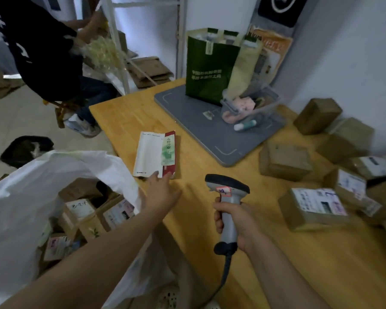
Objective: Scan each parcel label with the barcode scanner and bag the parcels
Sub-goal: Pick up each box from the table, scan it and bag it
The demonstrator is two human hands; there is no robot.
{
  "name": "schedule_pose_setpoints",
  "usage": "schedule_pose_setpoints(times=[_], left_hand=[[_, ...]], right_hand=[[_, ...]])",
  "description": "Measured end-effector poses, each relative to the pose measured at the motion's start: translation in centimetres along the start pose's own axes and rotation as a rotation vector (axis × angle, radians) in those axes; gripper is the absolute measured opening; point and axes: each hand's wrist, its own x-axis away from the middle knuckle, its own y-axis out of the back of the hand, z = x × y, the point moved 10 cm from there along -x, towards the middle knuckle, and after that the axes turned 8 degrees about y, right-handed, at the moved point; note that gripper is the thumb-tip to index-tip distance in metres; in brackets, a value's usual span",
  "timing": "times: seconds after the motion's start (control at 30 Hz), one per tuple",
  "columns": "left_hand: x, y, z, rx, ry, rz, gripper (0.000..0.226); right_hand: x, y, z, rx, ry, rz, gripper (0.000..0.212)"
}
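One barcode scanner (227, 188), one white sack (54, 172), one flat envelope (153, 152), at least six tabletop boxes (285, 160).

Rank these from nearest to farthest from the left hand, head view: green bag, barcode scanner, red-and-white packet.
1. red-and-white packet: just ahead; the fingertips of the left hand touch its near edge.
2. barcode scanner: to the right, gripped in the right hand.
3. green bag: far back, standing on the grey board.
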Motion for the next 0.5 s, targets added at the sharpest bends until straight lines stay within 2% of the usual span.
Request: schedule_pose_setpoints(times=[0.13,0.23,0.37,0.5], left_hand=[[2.3,-5.7,-10.4,-0.033,-0.296,0.154,0.071],[5.4,-11.0,-17.3,-0.083,-0.484,0.319,0.087],[9.3,-17.8,-23.6,-0.115,-0.556,0.545,0.117],[11.8,-22.8,-27.7,-0.251,-0.634,0.584,0.133]], right_hand=[[0.9,6.8,1.2,-0.103,0.056,-0.176,0.009],[2.4,12.5,1.6,-0.193,0.081,-0.312,0.009],[4.7,19.2,1.4,-0.272,0.117,-0.477,0.008],[6.6,23.6,0.9,-0.324,0.108,-0.552,0.012]])
